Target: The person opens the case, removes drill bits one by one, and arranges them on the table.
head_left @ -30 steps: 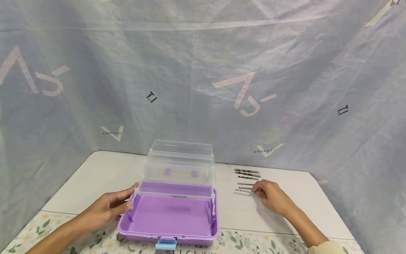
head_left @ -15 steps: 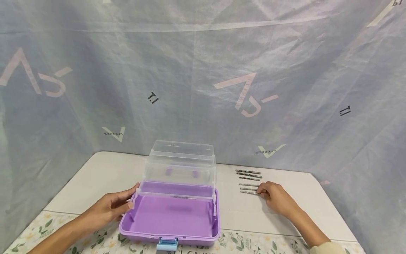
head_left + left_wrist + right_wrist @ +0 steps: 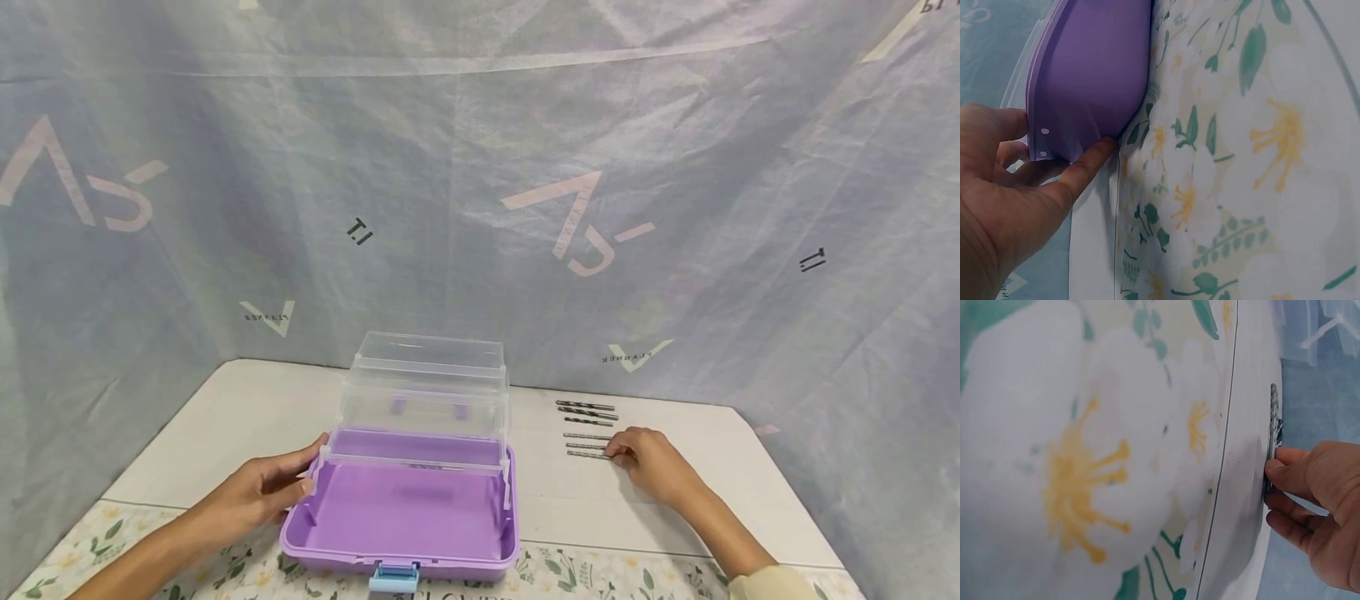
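Note:
A purple toolbox [image 3: 405, 508] stands open at the table's front, its clear trays [image 3: 423, 400] raised toward the back. My left hand [image 3: 258, 487] holds its left side; in the left wrist view, fingers and thumb are around the purple end wall [image 3: 1085, 81]. To the right, three thin silver drill bits lie in parallel. My right hand [image 3: 648, 462] pinches the right end of the nearest drill bit [image 3: 587, 455] between thumb and fingers. Its fingers partly cover the right ends of the other silver bits [image 3: 587, 435]. In the right wrist view, the bits overlap.
Three darker drill bits [image 3: 587, 412] lie behind the silver ones. A small bit [image 3: 427, 467] shows through the lowest clear tray. A blue latch [image 3: 395, 577] hangs at the toolbox front. Floral cloth [image 3: 600, 571] covers the near edge; a grey curtain [image 3: 480, 250] closes the back.
My right hand has moved slightly right, sliding the nearest silver drill bit until its left end roughly lines up with the others. My left hand stays on the toolbox.

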Demonstrator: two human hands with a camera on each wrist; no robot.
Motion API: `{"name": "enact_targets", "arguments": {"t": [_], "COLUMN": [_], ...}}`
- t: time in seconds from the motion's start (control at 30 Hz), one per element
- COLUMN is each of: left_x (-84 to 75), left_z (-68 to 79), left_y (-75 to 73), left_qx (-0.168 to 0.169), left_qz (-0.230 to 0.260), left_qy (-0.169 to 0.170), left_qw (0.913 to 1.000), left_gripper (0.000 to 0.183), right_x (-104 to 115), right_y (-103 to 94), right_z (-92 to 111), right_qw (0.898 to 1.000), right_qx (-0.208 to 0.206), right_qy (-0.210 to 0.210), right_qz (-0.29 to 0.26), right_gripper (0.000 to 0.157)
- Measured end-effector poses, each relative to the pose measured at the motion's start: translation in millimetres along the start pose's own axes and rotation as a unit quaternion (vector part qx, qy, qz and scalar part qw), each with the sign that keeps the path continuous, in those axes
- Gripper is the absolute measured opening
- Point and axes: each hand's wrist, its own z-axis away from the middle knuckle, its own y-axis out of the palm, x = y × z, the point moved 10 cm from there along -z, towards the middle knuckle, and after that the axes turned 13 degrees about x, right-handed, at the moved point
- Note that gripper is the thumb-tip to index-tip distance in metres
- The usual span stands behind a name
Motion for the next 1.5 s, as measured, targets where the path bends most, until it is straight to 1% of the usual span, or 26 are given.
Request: {"name": "enact_targets", "arguments": {"t": [0.1, 0.3, 0.43, 0.67, 0.8, 0.93, 1.03, 1.17, 1.27, 1.43, 1.5], "left_x": [-1.0, 0.4, 0.1, 1.2, 1.2, 0.2, 0.5, 0.2, 1.0, 2.8, 1.9], "left_z": [-0.3, 0.2, 0.3, 0.6, 0.5, 0.2, -1.0, -2.3, -1.8, -0.5, 0.2], "left_y": [0.8, 0.0, -0.1, -0.6, -0.2, -0.2, -0.9, -0.5, 0.2, -0.5, -0.6], "left_qx": [0.004, 0.002, 0.003, -0.001, 0.0, 0.001, 0.001, 0.004, 0.004, -0.003, -0.004], "left_qz": [0.0, 0.001, -0.001, -0.001, 0.003, 0.0, 0.003, 0.005, 0.005, 0.013, 0.012], "left_qy": [0.006, 0.003, 0.006, -0.003, 0.0, 0.005, 0.001, 0.007, 0.007, -0.009, -0.01], "left_qw": [1.0, 1.0, 1.0, 1.0, 1.0, 1.0, 1.0, 1.0, 1.0, 0.9999, 0.9999], "left_gripper": [0.074, 0.074, 0.073, 0.075, 0.075, 0.075, 0.075, 0.074, 0.074, 0.077, 0.078], "right_x": [-0.2, 0.0, 0.2, 2.3, 7.2, 17.3, 25.5, 37.8, 52.1, 81.1, 91.5], "right_y": [-0.3, 0.1, -0.2, -2.3, -6.7, -14.1, -19.4, -21.1, -22.3, -31.0, -33.6], "right_z": [-0.7, -1.9, -2.2, -3.1, -3.5, -4.4, -5.7, -9.1, -11.4, -14.5, -16.4], "right_qw": [1.0, 1.0, 1.0, 1.0, 1.0, 0.999, 0.998, 0.999, 0.998, 0.995, 0.994], "right_qx": [-0.002, 0.002, 0.003, 0.0, -0.01, -0.03, -0.041, -0.03, -0.025, -0.048, -0.052], "right_qy": [0.002, 0.009, 0.011, 0.002, -0.01, -0.036, -0.047, -0.044, -0.051, -0.084, -0.094], "right_qz": [0.001, -0.004, -0.007, -0.011, -0.009, 0.001, 0.002, -0.01, -0.014, -0.006, -0.008], "right_gripper": [0.023, 0.022, 0.022, 0.023, 0.025, 0.026, 0.026, 0.024, 0.022, 0.022, 0.023]}}
